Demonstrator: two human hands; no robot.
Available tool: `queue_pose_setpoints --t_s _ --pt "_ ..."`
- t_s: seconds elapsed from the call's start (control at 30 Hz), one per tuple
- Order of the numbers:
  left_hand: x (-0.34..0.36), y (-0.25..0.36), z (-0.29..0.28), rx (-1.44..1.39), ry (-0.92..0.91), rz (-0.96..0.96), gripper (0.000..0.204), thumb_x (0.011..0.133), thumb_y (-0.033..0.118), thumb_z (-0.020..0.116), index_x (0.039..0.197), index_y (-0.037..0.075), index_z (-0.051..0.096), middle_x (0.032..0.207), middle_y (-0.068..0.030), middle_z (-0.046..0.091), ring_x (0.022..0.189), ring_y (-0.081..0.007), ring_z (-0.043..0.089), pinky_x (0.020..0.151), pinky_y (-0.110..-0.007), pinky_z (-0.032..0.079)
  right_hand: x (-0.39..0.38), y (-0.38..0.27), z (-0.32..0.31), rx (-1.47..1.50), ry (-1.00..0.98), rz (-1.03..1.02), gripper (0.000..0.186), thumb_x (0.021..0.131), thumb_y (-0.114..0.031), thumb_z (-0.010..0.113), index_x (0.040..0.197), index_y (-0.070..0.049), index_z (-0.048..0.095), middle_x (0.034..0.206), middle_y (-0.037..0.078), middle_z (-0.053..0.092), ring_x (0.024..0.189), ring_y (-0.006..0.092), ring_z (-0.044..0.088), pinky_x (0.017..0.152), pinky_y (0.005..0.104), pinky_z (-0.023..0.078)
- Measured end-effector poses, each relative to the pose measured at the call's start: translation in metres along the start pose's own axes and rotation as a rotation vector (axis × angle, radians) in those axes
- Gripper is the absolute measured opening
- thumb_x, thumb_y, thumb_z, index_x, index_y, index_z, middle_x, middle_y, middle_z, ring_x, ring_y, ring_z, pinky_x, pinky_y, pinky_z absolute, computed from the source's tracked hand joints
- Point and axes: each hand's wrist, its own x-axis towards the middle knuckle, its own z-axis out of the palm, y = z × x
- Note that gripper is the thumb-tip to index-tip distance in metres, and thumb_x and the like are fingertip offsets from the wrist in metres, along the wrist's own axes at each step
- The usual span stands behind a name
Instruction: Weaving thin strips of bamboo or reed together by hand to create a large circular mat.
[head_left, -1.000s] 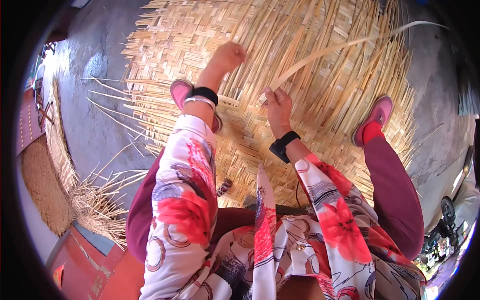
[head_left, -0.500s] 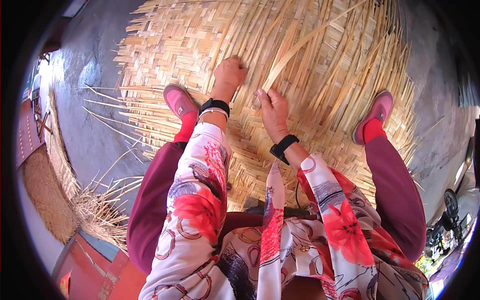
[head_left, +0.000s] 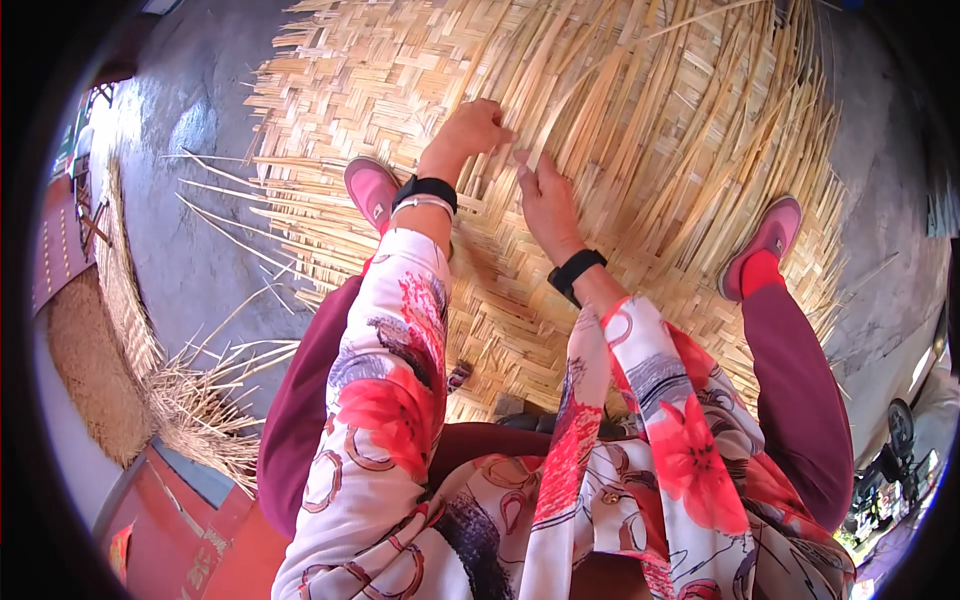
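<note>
A large woven bamboo mat (head_left: 350,100) spreads over the floor before me, its herringbone weave tight on the left and near parts. Long loose strips run up across its right half. My left hand (head_left: 470,130) is over the mat's middle, fingers curled in a pinch; what they hold, if anything, is too small to make out. Just to its right, my right hand (head_left: 550,205) is closed, thumb and forefinger on the lower end of a pale bamboo strip (head_left: 548,128). The hands are close together but apart.
My pink shoes (head_left: 372,190) stand on the mat on either side. Loose strip ends (head_left: 225,205) stick out over the grey floor (head_left: 185,250) at left. Another woven piece (head_left: 100,370) with a bundle of strips (head_left: 215,410) lies farther left. A wheeled machine (head_left: 900,425) is at far right.
The long strip that slanted up to the right from my right hand is no longer held that way. My left hand has shifted right and turned toward the right hand, which has moved slightly up.
</note>
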Motion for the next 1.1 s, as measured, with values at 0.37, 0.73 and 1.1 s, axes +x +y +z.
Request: queue_pose_setpoints --t_s 0.37,0.73,1.1 --pt "-0.024 -0.001 0.001 -0.363 -0.221 -0.113 0.033 0.070 0.027 0.079 0.087 0.000 0.069 0.074 -0.0038 0.065 0.066 -0.0135 0.055 0.062 -0.030 0.045 0.031 0.053 0.012 0.095 -0.045 0.085 0.029 0.091 -0.015 0.048 0.110 0.007 0.052 0.087 0.022 0.064 0.072 0.0296 0.065 0.065 0.0380 0.050" --pt "-0.058 -0.033 -0.013 -0.829 -0.210 -0.225 0.032 0.080 0.035 0.070 0.095 0.007 0.070 0.074 0.0025 0.062 0.068 -0.0040 0.050 0.066 -0.019 0.040 0.017 0.006 0.024 -0.471 -0.175 -0.186 0.016 0.080 -0.007 0.054 0.089 0.006 0.054 0.077 0.023 0.063 0.073 0.0376 0.063 0.067 0.0452 0.050" --pt "-0.039 -0.035 -0.001 -0.743 -0.276 -0.340 0.023 0.091 0.029 0.059 0.097 0.008 0.066 0.077 0.0017 0.066 0.075 -0.0058 0.064 0.055 -0.017 0.041 0.041 0.046 0.022 -0.139 -0.208 -0.033 0.016 0.078 -0.006 0.053 0.086 0.008 0.050 0.082 0.031 0.057 0.082 0.0444 0.058 0.074 0.0442 0.046"
